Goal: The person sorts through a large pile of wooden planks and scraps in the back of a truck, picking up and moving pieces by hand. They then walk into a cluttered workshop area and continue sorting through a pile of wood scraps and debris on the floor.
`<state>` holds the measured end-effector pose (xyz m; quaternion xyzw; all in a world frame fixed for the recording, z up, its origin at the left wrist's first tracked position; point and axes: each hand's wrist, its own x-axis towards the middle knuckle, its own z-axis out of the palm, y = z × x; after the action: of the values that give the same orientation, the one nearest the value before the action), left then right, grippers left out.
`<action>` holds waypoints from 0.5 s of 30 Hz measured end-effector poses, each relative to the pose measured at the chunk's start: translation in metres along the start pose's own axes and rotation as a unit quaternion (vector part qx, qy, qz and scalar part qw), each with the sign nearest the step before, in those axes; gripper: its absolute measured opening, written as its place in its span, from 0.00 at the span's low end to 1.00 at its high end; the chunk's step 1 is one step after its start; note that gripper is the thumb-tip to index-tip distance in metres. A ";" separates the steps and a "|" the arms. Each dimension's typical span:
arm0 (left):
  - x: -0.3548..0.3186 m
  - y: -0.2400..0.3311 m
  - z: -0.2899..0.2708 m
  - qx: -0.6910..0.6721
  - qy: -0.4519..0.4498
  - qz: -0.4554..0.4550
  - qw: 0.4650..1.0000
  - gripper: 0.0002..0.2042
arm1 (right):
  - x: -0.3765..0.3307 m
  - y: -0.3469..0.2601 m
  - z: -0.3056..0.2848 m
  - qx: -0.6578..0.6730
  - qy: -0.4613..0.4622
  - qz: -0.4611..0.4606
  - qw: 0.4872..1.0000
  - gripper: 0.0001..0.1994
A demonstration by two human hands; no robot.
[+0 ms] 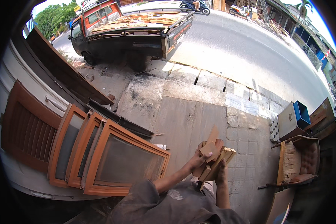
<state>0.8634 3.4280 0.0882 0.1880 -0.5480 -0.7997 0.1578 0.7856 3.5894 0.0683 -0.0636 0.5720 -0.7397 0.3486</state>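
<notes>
In front of my body, both hands hold a cluster of small wood pieces. My left hand [201, 158] is closed at its left side, with the thumb pressed on a flat, squarish brown piece [207, 149]. A thin brown strip [214, 134] sticks up beyond the fingers. My right hand [222, 172] is wrapped round the right side of a pale wood piece [225, 155], its fingers partly hidden behind the wood. Shorter block ends [204, 173] show below, close to my shirt. How the pieces are joined, if at all, I cannot tell.
Orange-brown framed panels [128, 160] lean at the left beside a louvred shutter [30, 128]. A truck [127, 44] loaded with wood scraps stands ahead at the roadside. At right are a tufted chair [306, 160] and a cabinet [288, 121] with a blue bin [302, 113].
</notes>
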 end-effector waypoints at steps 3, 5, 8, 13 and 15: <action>0.084 0.010 -0.005 0.017 0.040 0.011 0.999 0.35 | 0.100 -0.017 0.000 -0.009 -0.025 0.022 0.999 0.43; 0.150 0.019 -0.014 0.016 0.044 0.018 0.999 0.34 | 0.161 -0.050 0.020 0.000 -0.017 -0.001 1.000 0.42; 0.256 0.027 -0.024 -0.034 0.060 0.023 0.997 0.32 | 0.276 -0.071 0.017 -0.018 -0.052 -0.001 0.998 0.40; 0.412 0.063 -0.064 -0.003 0.094 0.066 0.993 0.31 | 0.433 -0.153 0.064 -0.059 -0.112 0.055 0.990 0.37; 0.466 0.101 -0.067 -0.035 0.101 0.063 0.992 0.29 | 0.496 -0.177 0.078 -0.079 -0.101 0.057 0.990 0.33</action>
<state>0.4905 3.1243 0.1012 0.2269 -0.5114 -0.7839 0.2693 0.3750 3.2528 0.1010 -0.1326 0.5930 -0.6609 0.4404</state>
